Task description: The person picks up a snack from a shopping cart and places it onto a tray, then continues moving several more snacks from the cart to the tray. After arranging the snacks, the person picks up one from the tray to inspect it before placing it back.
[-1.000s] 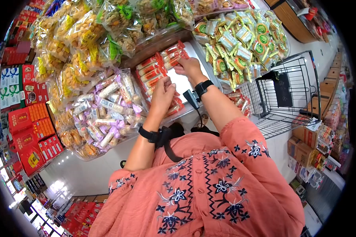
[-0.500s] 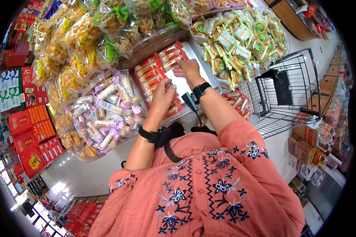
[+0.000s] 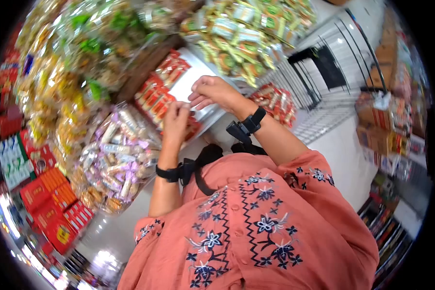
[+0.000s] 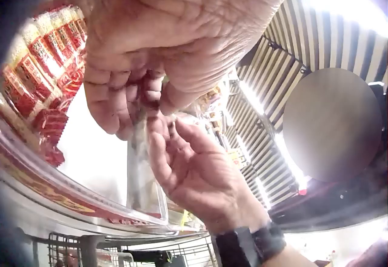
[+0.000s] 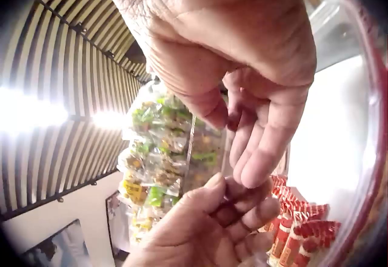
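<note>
My left hand [image 3: 175, 121] is over the near side of a shallow display tray [image 3: 191, 72], by red-wrapped snack sticks [image 3: 153, 99]. These packs lie in rows on the tray's white base. My right hand [image 3: 215, 94] is just to the right, above the bare white part, its fingers pointing toward the left hand. In the left wrist view, the left hand's fingers [image 4: 115, 100] bend loosely toward the thumb, with the right hand [image 4: 197, 173] close below. The right wrist view shows the right hand's fingers [image 5: 267, 136] loosely bent near the left hand [image 5: 200, 224]. Nothing shows in either hand.
Purple-and-white wrapped snacks [image 3: 113, 154] are heaped left of the tray, green-and-yellow packs [image 3: 241, 34] beyond it on the right. Bagged snacks [image 3: 58, 96] pile up at the far left. A wire shopping cart [image 3: 324, 77] stands at right, beside more red packs [image 3: 275, 104].
The head view has turned and blurred, with the displays shifted left. My right hand has drawn back from the red packs and come nearer to my left hand.
</note>
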Demonstrator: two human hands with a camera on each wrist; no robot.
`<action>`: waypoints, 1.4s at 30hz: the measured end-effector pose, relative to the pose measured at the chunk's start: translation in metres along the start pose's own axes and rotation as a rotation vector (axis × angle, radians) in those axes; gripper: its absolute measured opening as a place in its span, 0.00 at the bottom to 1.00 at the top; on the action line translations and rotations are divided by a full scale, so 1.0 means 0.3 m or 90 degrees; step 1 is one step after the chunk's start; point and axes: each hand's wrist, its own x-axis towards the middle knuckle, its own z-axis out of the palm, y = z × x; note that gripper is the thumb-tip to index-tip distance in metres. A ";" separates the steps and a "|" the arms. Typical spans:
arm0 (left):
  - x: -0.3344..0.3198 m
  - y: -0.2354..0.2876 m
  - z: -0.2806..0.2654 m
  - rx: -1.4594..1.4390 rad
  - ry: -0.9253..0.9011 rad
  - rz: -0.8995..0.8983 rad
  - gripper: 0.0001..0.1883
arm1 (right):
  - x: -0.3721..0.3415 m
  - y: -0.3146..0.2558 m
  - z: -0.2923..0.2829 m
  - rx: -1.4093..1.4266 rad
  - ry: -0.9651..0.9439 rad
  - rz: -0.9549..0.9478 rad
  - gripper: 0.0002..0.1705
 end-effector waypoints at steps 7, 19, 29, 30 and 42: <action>-0.047 0.055 0.128 0.018 -0.060 0.022 0.13 | -0.441 -0.084 -0.276 0.079 0.045 -0.059 0.17; -0.116 0.046 0.391 0.096 -0.158 -0.041 0.14 | -0.480 0.749 -1.226 -0.181 0.712 0.090 0.19; -0.153 -0.053 0.494 0.119 -0.205 -0.115 0.14 | -0.416 0.581 -1.058 -0.518 0.749 0.204 0.30; -0.153 -0.056 0.499 0.127 -0.210 -0.120 0.15 | -0.410 0.568 -1.050 -0.529 0.762 0.220 0.29; -0.173 -0.095 0.494 0.115 -0.169 -0.131 0.14 | -0.427 0.592 -1.054 -0.519 0.742 0.160 0.20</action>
